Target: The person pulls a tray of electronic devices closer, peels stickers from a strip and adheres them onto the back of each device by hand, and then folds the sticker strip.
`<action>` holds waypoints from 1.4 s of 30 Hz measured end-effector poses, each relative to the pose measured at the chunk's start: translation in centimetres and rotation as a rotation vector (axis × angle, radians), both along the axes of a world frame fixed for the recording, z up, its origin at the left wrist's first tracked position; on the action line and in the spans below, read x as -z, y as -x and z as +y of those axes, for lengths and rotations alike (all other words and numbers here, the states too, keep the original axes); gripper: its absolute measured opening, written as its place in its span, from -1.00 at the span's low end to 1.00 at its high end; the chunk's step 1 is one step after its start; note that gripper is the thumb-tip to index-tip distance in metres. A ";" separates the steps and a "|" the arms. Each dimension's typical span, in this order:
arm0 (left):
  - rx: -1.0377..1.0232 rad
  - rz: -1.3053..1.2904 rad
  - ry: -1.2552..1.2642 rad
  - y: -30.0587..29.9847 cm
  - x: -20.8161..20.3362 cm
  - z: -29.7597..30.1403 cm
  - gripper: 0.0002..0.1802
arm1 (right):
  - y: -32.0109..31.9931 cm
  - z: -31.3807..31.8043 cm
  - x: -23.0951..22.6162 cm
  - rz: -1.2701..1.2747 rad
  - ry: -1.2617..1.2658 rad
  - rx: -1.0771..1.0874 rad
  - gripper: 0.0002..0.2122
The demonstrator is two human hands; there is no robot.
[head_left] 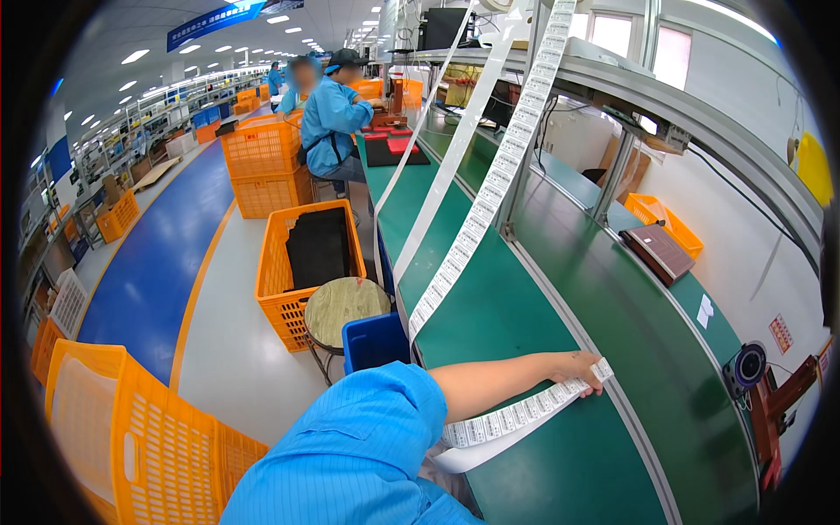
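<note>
My left arm, in a blue short sleeve, reaches across the green worktop (525, 328). My left hand (577, 369) is closed on the end of a white label strip (516, 418), printed with rows of small labels. The strip curves back under my forearm toward my body, its plain backing showing below. Another length of printed label strip (490, 206) hangs slantwise from the shelf overhead down to the bench's left edge. Two plain white strips, one wide (451, 162) and one narrow, hang beside it. My right hand is out of the picture.
Left of the bench stand a round stool (346, 308), a blue bin (376, 339) and an orange crate (273, 289) with black sheets. Another orange crate (166, 437) is at lower left. Metal posts and a shelf (691, 114) rise at right. Co-workers (328, 122) sit farther along.
</note>
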State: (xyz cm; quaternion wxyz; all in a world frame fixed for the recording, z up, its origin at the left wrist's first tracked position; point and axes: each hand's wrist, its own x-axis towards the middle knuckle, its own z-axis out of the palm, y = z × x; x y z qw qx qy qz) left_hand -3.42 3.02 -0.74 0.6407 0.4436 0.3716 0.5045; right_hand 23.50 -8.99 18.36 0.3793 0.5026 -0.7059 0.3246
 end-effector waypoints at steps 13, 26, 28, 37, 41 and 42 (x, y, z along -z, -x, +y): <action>0.009 -0.016 -0.003 0.2 0.3 0.1 -0.68 | -3.3 0.3 2.3 -0.159 0.034 0.017 -0.50; -0.011 0.005 0.032 0.2 0.2 0.1 -0.70 | -4.3 0.3 0.6 -0.355 -0.029 0.083 -0.44; -0.007 0.005 0.031 0.1 0.2 0.1 -0.71 | -4.4 0.2 0.3 -0.392 -0.057 0.086 -0.42; -0.009 0.002 0.003 0.3 0.2 0.0 -0.72 | -2.6 0.8 1.4 -0.156 0.112 0.066 -0.60; 0.016 -0.022 -0.006 0.1 0.3 0.2 -0.72 | -2.5 0.7 1.6 -0.142 0.109 0.081 -0.62; 0.016 -0.023 -0.006 0.1 0.2 0.2 -0.72 | -2.5 0.8 1.6 -0.139 0.109 0.084 -0.62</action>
